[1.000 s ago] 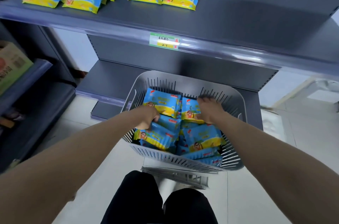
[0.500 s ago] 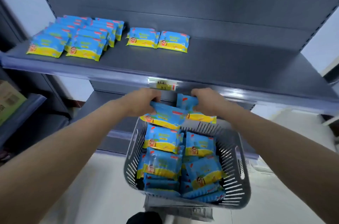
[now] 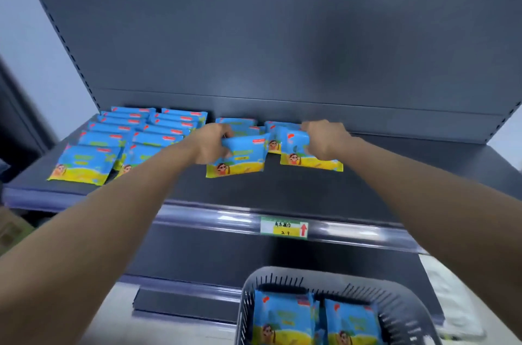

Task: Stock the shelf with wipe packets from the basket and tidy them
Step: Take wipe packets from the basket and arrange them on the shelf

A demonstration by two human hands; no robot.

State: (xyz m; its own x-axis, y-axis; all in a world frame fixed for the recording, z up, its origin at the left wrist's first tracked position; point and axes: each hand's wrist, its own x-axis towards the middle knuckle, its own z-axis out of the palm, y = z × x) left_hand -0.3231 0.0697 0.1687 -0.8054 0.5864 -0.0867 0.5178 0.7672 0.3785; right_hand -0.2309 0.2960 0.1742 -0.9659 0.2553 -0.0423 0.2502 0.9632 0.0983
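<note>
My left hand [image 3: 212, 144] grips a blue-and-yellow wipe packet [image 3: 240, 158] over the dark grey shelf [image 3: 282, 186]. My right hand [image 3: 324, 140] grips a second wipe packet [image 3: 308, 159] just to its right. Both packets sit in front of two packets [image 3: 237, 122] lying at the back of the shelf. Two overlapping rows of the same packets [image 3: 118, 141] fill the shelf's left part. The grey slotted basket [image 3: 395, 308] at the bottom holds more packets [image 3: 282, 319].
A price label [image 3: 284, 227] is clipped to the shelf's front rail. The shelf's back panel [image 3: 282, 34] rises behind. A lower shelf [image 3: 197, 296] sits under the rail. A cardboard box [image 3: 11, 229] shows at the left edge. The shelf's right part is bare.
Both hands took a packet each out of the basket, lifted them and carried them onto the shelf. The view tilted up, so the basket dropped to the bottom edge.
</note>
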